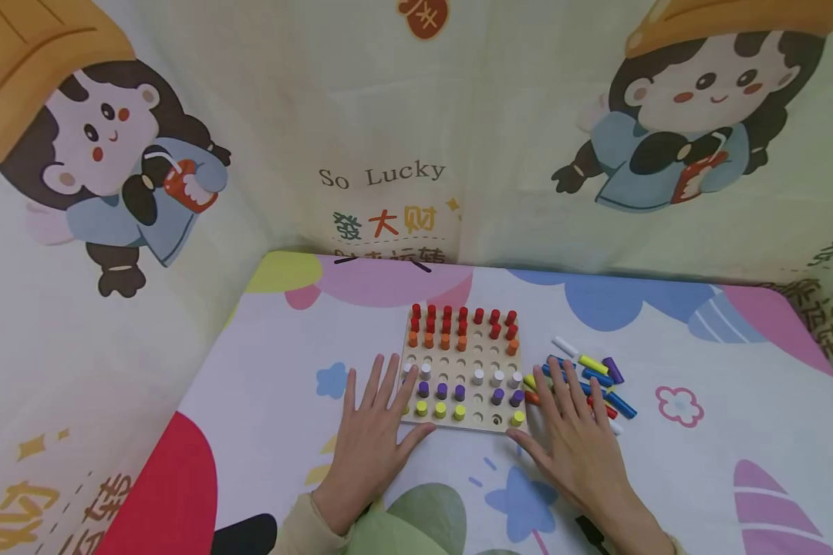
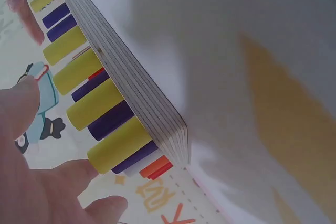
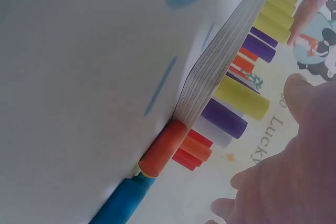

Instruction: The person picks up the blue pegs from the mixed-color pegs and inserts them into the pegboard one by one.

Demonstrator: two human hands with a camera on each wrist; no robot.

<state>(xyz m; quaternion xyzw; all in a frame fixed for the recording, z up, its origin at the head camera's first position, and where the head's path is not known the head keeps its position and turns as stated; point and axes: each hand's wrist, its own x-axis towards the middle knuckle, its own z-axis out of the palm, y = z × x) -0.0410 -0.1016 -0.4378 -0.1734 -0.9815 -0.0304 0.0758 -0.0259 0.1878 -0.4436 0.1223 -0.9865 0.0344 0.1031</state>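
A wooden pegboard (image 1: 487, 357) lies on the table, holding rows of red pegs (image 1: 447, 312), orange pegs (image 1: 428, 340), white pegs (image 1: 497, 378), purple pegs (image 1: 442, 391) and yellow pegs (image 1: 440, 409). Some holes show bare between them. My left hand (image 1: 368, 443) spreads its fingers at the board's left side, the index finger overlapping the near-left pegs in the head view. With fingers also spread, my right hand (image 1: 583, 451) is beside the right edge, over part of a pile of loose pegs. Neither hand grips anything.
In the loose pile are blue pegs (image 1: 622, 405), a purple peg (image 1: 613, 370), a yellow peg (image 1: 593, 364) and a white peg (image 1: 564, 346). An orange peg (image 3: 163, 148) lies against the board's corner. A printed cloth wall (image 1: 514, 193) rises behind the table.
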